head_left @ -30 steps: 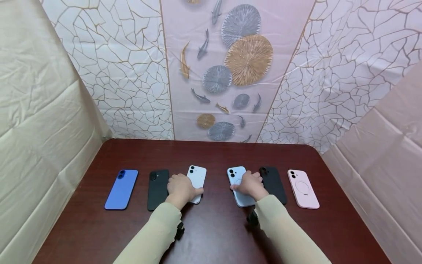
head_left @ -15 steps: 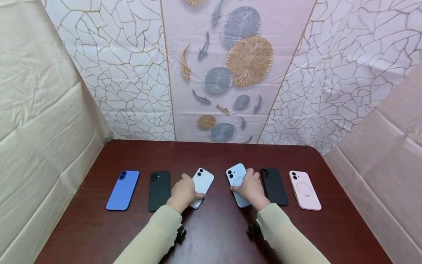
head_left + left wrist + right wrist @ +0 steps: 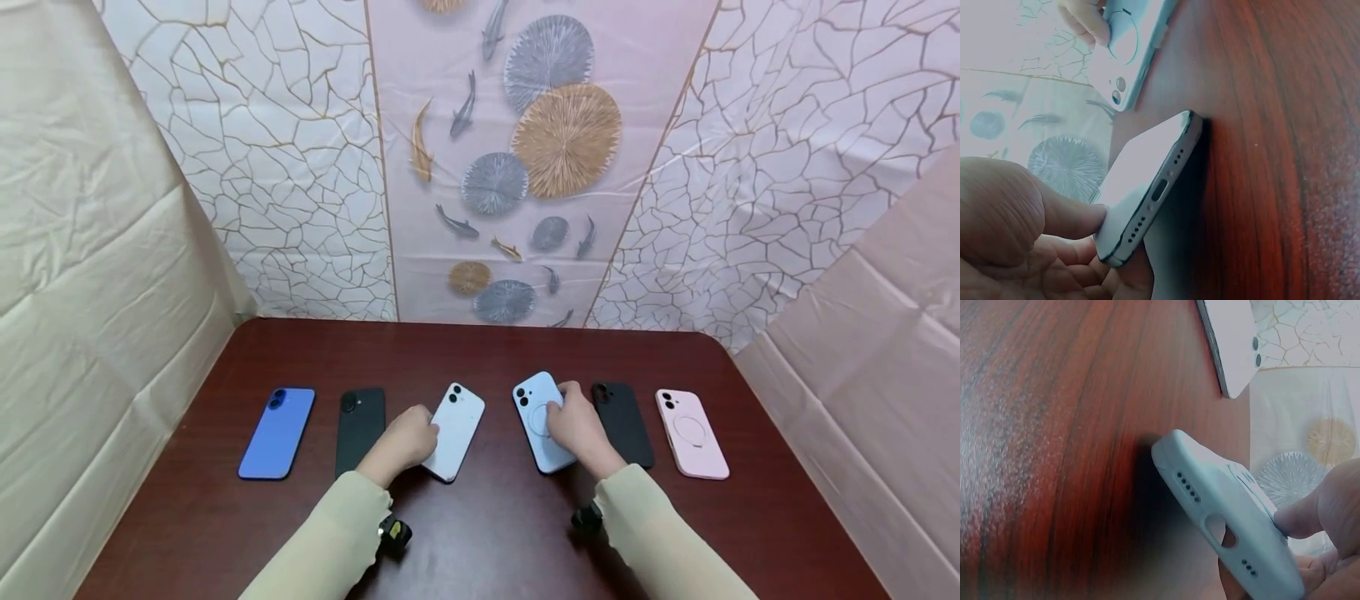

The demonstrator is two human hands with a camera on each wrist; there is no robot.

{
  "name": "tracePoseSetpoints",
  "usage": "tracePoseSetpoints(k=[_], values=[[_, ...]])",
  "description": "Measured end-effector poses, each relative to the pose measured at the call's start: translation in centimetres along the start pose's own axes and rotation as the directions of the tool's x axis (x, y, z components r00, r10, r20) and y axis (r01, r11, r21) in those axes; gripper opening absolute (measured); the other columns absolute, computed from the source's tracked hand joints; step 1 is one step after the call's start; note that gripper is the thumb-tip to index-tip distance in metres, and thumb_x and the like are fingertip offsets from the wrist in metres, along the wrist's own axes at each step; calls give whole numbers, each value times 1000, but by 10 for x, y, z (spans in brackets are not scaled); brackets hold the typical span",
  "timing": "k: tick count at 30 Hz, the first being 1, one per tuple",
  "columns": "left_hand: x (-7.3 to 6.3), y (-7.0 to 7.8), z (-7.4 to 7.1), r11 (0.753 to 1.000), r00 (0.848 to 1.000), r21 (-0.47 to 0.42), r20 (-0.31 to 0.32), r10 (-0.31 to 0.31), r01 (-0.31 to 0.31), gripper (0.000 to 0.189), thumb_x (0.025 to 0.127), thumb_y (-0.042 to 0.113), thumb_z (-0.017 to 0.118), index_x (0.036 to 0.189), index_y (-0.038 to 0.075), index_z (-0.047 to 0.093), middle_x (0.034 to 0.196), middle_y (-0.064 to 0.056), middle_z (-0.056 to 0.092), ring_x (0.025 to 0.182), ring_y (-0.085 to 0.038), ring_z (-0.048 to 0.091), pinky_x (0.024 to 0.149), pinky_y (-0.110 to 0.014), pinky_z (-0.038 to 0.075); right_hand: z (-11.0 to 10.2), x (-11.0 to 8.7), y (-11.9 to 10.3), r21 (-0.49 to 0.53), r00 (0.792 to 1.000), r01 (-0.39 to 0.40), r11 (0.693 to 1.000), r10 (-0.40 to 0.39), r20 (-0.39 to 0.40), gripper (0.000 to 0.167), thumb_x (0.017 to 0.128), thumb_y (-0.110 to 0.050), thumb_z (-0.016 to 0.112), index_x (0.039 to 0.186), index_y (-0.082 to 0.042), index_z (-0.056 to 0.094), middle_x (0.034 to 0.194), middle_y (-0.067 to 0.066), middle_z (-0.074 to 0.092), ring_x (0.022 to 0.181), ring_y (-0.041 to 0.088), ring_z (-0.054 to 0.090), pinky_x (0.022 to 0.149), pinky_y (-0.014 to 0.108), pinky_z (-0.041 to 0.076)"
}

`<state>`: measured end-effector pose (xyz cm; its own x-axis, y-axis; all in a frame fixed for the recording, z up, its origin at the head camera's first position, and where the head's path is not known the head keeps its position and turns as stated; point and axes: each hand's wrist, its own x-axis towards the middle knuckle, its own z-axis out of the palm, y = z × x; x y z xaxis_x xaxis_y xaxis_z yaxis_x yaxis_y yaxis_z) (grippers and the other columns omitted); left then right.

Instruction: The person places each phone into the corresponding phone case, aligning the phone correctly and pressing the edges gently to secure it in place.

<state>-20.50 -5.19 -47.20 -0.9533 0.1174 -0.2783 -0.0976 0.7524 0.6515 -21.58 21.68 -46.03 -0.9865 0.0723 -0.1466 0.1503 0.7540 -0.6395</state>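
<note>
At table (image 3: 487, 542), left hand (image 3: 405, 437) pinches white phone (image 3: 456, 432); right hand (image 3: 579, 423), light-blue case (image 3: 537, 425).

1. Between the left fingers (image 3: 1138, 275), the white phone's (image 3: 1138, 162) underside is hidden.
2. Beyond them, the left wrist view cuts off the pale blue case (image 3: 1124, 59).
3. Beside them, the black phone's (image 3: 360, 425) lower corner is hidden.

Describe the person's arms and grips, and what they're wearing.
The left sleeve and right sleeve are long, plain and pale cream-green, with wavy-edged cuffs. A small black left wrist device bears a yellow-green mark; a dark right wrist device sits beneath the other cuff. The left grip and right grip are ungloved.
</note>
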Motion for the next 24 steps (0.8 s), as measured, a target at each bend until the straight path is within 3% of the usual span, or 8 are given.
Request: tracePoseSetpoints(k=[3, 9, 17, 24], values=[[-3, -1, 0, 997, 1000, -68, 16, 23, -21, 29, 100, 11, 48, 72, 5, 46, 69, -11, 48, 56, -21, 45, 49, -31, 38, -1, 0, 1, 12, 1000, 7, 1000, -7, 5, 44, 102, -21, 45, 139, 1, 35, 118, 22, 57, 91, 27, 61, 70, 39, 48], [-9, -4, -1, 978, 999, -207, 28, 41, -35, 20, 100, 9, 47, 82, 1, 49, 78, -12, 50, 64, -22, 46, 53, -31, 39, -2, -1, 0, 60, 1000, 19, 998, -19, 8, 46, 101, -21, 48, 139, 2, 36, 130, 25, 50, 113, 33, 54, 86, 48, 46], [-11, -10, 1, 962, 999, -269, 6, 41, -38, 13, 100, 9, 49, 99, -3, 55, 90, -11, 56, 79, -21, 55, 63, -32, 47, -1, -3, -4, 79, 1000, 28, 996, -28, -5, 44, 100, -20, 49, 137, 2, 38, 125, 23, 51, 109, 32, 54, 86, 47, 46], [-13, -15, 2, 944, 998, -328, 27, 55, -43, 33, 100, 9, 48, 128, -9, 52, 104, -13, 62, 90, -20, 60, 75, -36, 51, 3, -3, -10, 83, 999, 49, 995, -47, -24, 44, 100, -18, 49, 137, 3, 38, 116, 21, 55, 101, 28, 57, 81, 43, 48]])
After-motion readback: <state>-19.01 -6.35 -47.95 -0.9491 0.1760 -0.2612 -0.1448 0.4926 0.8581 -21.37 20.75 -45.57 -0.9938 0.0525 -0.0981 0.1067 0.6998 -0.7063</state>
